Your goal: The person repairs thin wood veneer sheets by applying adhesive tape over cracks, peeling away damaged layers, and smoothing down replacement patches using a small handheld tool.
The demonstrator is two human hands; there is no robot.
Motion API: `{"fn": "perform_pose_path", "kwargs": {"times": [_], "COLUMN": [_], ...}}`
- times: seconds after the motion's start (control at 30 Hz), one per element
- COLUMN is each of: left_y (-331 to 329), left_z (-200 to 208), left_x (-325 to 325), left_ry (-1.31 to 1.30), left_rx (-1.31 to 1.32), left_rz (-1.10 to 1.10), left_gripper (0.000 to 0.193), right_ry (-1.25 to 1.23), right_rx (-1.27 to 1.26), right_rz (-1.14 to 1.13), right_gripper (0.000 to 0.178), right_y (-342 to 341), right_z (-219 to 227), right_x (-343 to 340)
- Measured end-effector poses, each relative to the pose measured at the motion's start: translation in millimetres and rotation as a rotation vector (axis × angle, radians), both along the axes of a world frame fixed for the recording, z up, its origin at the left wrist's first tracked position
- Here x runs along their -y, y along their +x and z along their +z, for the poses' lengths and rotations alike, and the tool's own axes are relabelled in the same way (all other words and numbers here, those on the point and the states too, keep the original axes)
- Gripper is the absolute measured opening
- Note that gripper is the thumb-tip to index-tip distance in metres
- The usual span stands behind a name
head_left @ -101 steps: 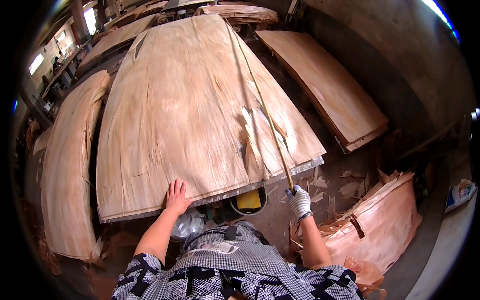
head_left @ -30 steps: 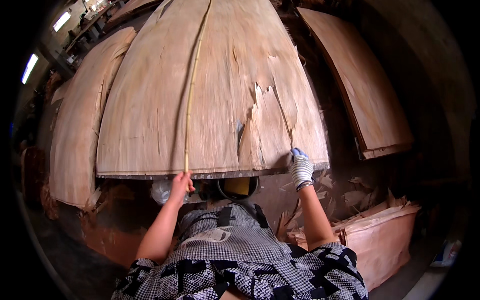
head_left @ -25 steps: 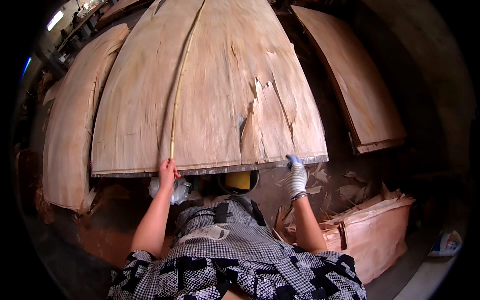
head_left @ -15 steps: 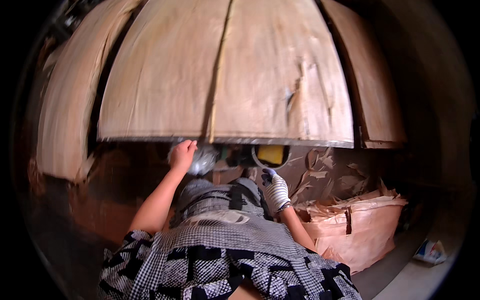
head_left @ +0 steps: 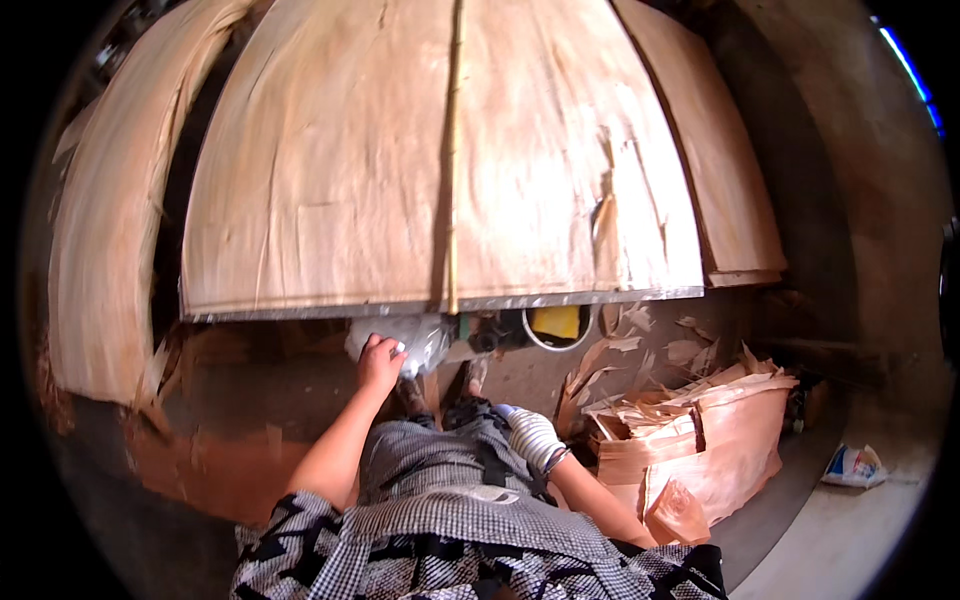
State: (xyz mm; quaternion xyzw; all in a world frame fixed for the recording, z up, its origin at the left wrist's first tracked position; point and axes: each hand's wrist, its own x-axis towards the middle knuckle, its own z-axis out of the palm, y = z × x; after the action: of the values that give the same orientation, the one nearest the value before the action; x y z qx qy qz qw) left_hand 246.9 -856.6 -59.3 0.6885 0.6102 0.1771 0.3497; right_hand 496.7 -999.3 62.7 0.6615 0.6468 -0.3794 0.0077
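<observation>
plastic bag [head_left: 428, 340], just left of frame centre | likely light, soft, slippery; best gathered by a bunched fold | left hand [head_left: 377, 364] at it, fingers curled, hold unclear | gloved right hand [head_left: 533, 437], lower centre, grip unclear

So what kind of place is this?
Probably a wood workshop, maybe one that handles veneer: there's a big thin wood sheet in the middle, a left stack and right stack of wood beside it, and a ragged bundle.
</observation>
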Motion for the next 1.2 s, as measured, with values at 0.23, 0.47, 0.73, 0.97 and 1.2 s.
{"fn": "perform_pose_path", "kwargs": {"times": [0.23, 0.47, 0.73, 0.97, 1.2], "left_y": [49, 65, 111, 157, 219], "left_z": [87, 135, 128, 162, 154], "left_x": [25, 63, 36, 29, 34], "left_ry": [-0.722, -0.072, -0.268, -1.257, -1.086], "left_rx": [0.632, 0.282, -0.161, 1.006, 1.003], "left_rz": [-0.162, -0.418, -0.514, -0.484, -0.401], "left_gripper": [0.006, 0.012, 0.056, 0.074, 0.059], "right_ry": [0.07, -0.603, -0.058, 0.031, 0.082], "right_rx": [-0.592, -1.251, -1.006, -0.817, -0.649], "right_rz": [-0.469, -0.646, -0.411, -0.388, -0.14], "right_gripper": [0.026, 0.026, 0.018, 0.025, 0.026], "right_y": [-19, 12, 46, 81, 111], "right_z": [-11, 31, 54, 75, 63], "right_x": [-36, -81, -74, -38, -22]}}
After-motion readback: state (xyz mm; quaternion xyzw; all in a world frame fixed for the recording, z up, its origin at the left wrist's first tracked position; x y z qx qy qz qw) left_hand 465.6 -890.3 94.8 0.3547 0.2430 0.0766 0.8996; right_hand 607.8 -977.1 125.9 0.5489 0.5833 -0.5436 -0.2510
